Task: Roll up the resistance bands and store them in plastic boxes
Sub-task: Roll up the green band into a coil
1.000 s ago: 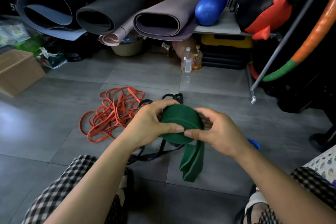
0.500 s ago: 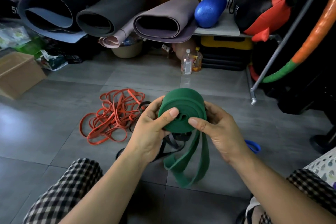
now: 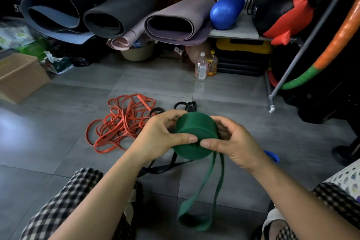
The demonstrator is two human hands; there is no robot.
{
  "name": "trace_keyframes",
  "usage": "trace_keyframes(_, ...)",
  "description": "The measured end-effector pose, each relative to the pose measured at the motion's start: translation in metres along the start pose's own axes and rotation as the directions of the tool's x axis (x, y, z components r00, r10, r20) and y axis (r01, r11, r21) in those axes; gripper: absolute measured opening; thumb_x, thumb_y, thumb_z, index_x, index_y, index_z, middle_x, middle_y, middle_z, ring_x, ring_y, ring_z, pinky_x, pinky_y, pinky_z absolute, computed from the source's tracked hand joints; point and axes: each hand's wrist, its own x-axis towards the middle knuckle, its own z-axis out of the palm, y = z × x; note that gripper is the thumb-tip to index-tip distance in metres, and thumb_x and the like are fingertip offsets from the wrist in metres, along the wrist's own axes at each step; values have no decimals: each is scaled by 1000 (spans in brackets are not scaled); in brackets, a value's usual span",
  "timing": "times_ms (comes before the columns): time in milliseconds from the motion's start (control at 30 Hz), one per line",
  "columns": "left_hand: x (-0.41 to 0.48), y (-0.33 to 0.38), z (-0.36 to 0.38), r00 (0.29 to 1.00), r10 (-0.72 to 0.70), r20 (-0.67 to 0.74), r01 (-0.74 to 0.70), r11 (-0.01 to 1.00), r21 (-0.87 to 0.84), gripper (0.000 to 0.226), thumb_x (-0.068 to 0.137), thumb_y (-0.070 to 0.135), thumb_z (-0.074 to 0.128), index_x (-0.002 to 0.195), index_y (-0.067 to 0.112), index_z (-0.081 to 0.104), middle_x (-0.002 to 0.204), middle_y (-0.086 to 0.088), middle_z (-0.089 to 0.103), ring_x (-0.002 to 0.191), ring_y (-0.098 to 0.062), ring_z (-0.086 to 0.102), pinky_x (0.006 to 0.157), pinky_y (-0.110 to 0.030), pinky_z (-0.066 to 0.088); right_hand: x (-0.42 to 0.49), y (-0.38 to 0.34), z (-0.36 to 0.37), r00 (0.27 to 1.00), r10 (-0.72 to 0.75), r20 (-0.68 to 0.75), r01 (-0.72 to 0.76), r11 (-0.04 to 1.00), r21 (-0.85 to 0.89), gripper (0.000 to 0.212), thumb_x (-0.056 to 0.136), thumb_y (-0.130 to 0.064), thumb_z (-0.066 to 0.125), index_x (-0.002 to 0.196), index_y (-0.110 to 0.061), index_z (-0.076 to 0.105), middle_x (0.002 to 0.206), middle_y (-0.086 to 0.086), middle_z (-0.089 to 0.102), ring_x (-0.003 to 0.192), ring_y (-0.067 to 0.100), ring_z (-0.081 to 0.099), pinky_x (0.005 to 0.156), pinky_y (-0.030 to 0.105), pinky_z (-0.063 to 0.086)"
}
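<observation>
A wide green resistance band (image 3: 194, 132) is wound into a thick roll, held in the air between both hands. My left hand (image 3: 161, 138) grips the roll's left side and my right hand (image 3: 235, 142) its right side, thumbs meeting at the front. A loose green loop hangs from the roll down toward the floor. A tangle of orange bands (image 3: 120, 122) lies on the grey tiles to the left. Black bands (image 3: 183, 105) lie behind and under the roll, partly hidden. No plastic box is in view.
A blue object (image 3: 272, 157) peeks out behind my right wrist. Rolled mats (image 3: 116, 11) and a blue roller (image 3: 226, 9) sit on a shelf at the back. Two bottles (image 3: 204, 66), a cardboard box (image 3: 19, 76) and a metal rack leg (image 3: 270, 103) stand on the floor.
The roll has turned in my hands, thumbs shifting across its front. The hanging green loop now dangles lower and longer than before.
</observation>
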Motion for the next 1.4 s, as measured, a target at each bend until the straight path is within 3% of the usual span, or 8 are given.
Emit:
trace_keyframes(133, -3, -1, 0, 996, -3, -91, -17, 975, -222, 47, 56, 12, 73, 102, 15, 62, 92, -2, 70, 86, -16, 68, 71, -25, 55, -3, 2, 5, 1000, -7, -24, 10, 994, 106, 40, 70, 5, 67, 103, -16, 59, 91, -7, 71, 87, 1, 66, 72, 13, 50)
trace_keyframes(367, -4, -3, 13, 988, -64, -144, -9, 890, -456, 48, 59, 4, 79, 102, 12, 60, 91, -3, 69, 81, -15, 68, 64, -25, 55, 0, 2, 7, 995, -72, -74, 85, 977, 194, 50, 61, -10, 67, 109, -22, 57, 97, -13, 71, 94, 4, 66, 74, 17, 52)
trace_keyframes(600, -3, -11, 24, 980, -174, -97, 70, 756, -650, 42, 65, 11, 69, 105, 10, 57, 99, -9, 67, 89, -21, 67, 74, -39, 58, 8, -1, 3, 986, -117, -116, 136, 974, 178, 41, 59, -8, 67, 98, -18, 61, 85, -12, 73, 83, 2, 67, 70, 15, 52)
trace_keyframes(667, -1, -7, 16, 984, -180, -8, 141, 800, -584, 44, 67, 10, 75, 107, 11, 55, 104, -9, 66, 91, -20, 67, 75, -37, 58, 8, -1, -2, 990, -109, -94, 120, 985, 124, 41, 58, -9, 69, 98, -17, 62, 86, -9, 73, 84, 4, 68, 71, 16, 52)
trace_keyframes(767, 1, 0, -4, 984, -144, 109, 164, 965, -203, 51, 61, 15, 71, 111, 18, 58, 109, -4, 66, 96, -11, 65, 77, -21, 54, 6, 1, -6, 998, -46, -42, 43, 997, -63, 52, 57, -16, 76, 106, -14, 60, 100, -4, 70, 93, 8, 67, 81, 20, 53)
trace_keyframes(933, 0, 0, -5, 961, -161, 227, 152, 987, 55, 41, 68, 0, 76, 102, 20, 64, 96, -2, 72, 91, -13, 68, 75, -18, 53, 0, 5, 3, 1000, 0, 29, 12, 916, -401, 50, 59, -20, 85, 102, -31, 61, 99, -3, 70, 94, 11, 66, 86, 34, 53)
trace_keyframes(1167, -6, 5, 2, 1000, 7, 5, -6, 990, -144, 43, 57, 2, 75, 96, 16, 64, 83, 4, 73, 80, -10, 69, 66, -18, 53, 0, -7, -9, 998, -29, 63, 30, 999, -13, 48, 55, -13, 74, 100, -19, 60, 92, -8, 72, 89, 5, 66, 73, 15, 50)
trace_keyframes(1400, -2, 6, 11, 986, -74, -146, -12, 857, -516, 40, 64, 0, 71, 102, 8, 62, 88, -4, 73, 80, -18, 69, 68, -29, 58, 4, -4, -8, 997, -61, -42, 67, 983, 171, 42, 61, -16, 70, 102, -21, 61, 91, -13, 72, 90, 3, 66, 73, 13, 50)
